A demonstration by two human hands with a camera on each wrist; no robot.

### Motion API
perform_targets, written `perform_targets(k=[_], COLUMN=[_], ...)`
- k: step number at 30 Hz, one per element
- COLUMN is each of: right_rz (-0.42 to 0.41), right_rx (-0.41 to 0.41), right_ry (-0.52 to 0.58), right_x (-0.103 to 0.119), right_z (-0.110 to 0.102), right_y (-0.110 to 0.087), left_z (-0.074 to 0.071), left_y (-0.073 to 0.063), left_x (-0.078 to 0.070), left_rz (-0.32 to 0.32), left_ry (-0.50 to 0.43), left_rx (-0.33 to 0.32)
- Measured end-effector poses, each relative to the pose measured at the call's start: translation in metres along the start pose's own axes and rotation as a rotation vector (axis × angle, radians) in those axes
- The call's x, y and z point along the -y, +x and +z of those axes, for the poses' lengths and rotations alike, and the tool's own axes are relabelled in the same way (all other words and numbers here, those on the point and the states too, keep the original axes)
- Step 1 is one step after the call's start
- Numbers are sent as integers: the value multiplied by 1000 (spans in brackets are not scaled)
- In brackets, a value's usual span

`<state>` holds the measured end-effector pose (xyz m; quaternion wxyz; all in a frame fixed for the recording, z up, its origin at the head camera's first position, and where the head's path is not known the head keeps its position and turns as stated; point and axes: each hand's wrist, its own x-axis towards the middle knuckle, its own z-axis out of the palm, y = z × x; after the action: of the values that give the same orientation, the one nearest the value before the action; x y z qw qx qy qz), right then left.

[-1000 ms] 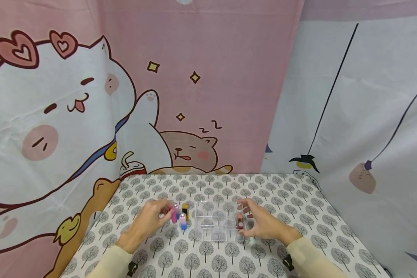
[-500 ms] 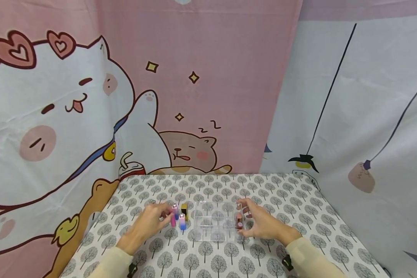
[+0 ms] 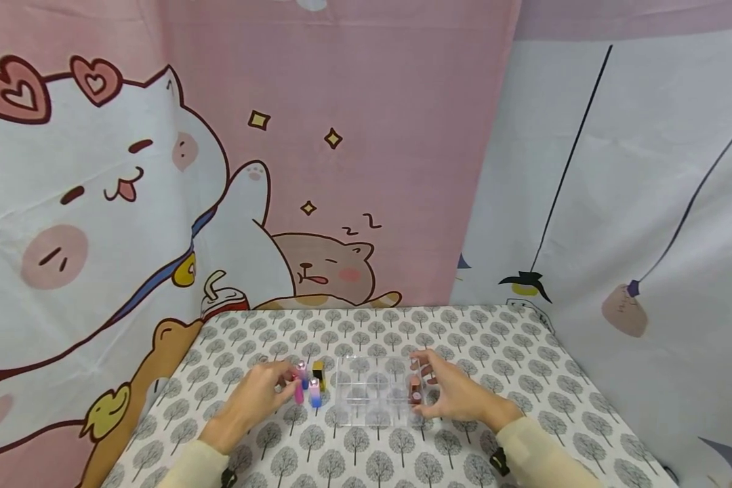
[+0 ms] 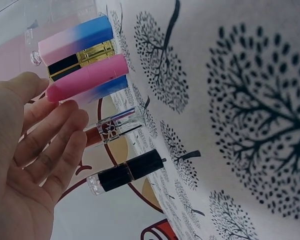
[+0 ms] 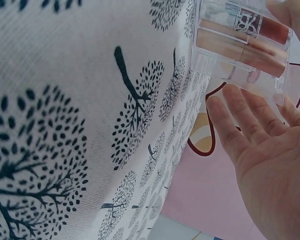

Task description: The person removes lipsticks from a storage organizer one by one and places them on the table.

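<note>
My left hand (image 3: 259, 393) pinches the top of a bright pink lipstick tube (image 4: 90, 77) between thumb and index finger, its base at the tablecloth. Two pink-to-blue lipsticks stand close by, the nearer one (image 3: 315, 393) to the right. A black-and-gold lipstick (image 3: 318, 375) is just behind them. My right hand (image 3: 454, 390) spans the right end of a clear divided organizer (image 3: 366, 425), thumb on the near side and fingers on the far side. In its right column stand a reddish-brown lip tube (image 5: 275, 31) and a rose-gold lipstick (image 5: 262, 56).
Beyond the left fingers, in the left wrist view, stand a clear-based lip tube (image 4: 112, 129) and a black lipstick (image 4: 129, 172). A tree-print cloth (image 3: 356, 468) covers the table. A cartoon curtain (image 3: 402, 169) hangs behind it.
My left hand has brought the pink tube down and slightly toward me, from tilted to nearly upright beside the pink-to-blue lipsticks. My right hand keeps its place on the organizer. The head view shifts slightly.
</note>
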<state>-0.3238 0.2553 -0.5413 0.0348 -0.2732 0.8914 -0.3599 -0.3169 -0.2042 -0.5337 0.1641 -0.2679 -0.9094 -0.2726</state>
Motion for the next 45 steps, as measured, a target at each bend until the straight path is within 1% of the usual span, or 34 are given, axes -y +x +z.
perform_targets(k=[2,4,7,8,10,14,18,21,23,29,31,35,37,39,45], right_rz=[4,2,-2,-8,-7,3,24,18,7,12,18,26,27,23,19], right_rx=[-1,-2,-4,-3,-5,1,4,2,-1,-2,-2,-1,-1,-1,4], right_ry=[-2,-10,-15,-11,-8,7,14,14,16,-9,-14,-5,0,0,8], right_x=[1,1,2,3,4,5,7,8,8,8,7,8,8,8,8], right_z=[1,1,2,2,2,1,0,0,0,1,1,2,3,3,2], right_y=[0,-1,-1,-1,-2,-3,-6,-6,-6,-7,-7,-8,-8,-8,-9], left_z=[-1,-3,-5,-5,-5,-3,2,8,13,32,39,51,57,62,74], left_y=[-1,-1,-1,0,2,8,16,23,27,40,44,53,56,58,65], left_x=[-1,-3,-7,-9,-14,-29,-45,-57,-63,-83,-88,-99,-104,-108,-120], left_rz=[-17,-40,-37,-28,10,115,194,208,206,204,220,265,281,279,244], left_ry=[22,66,142,163,194,196,148,134,140,100,80,69,52,37,-30], left_rx=[-5,-22,-79,-103,-157,-248,-266,-254,-243,-183,-173,-155,-133,-103,1])
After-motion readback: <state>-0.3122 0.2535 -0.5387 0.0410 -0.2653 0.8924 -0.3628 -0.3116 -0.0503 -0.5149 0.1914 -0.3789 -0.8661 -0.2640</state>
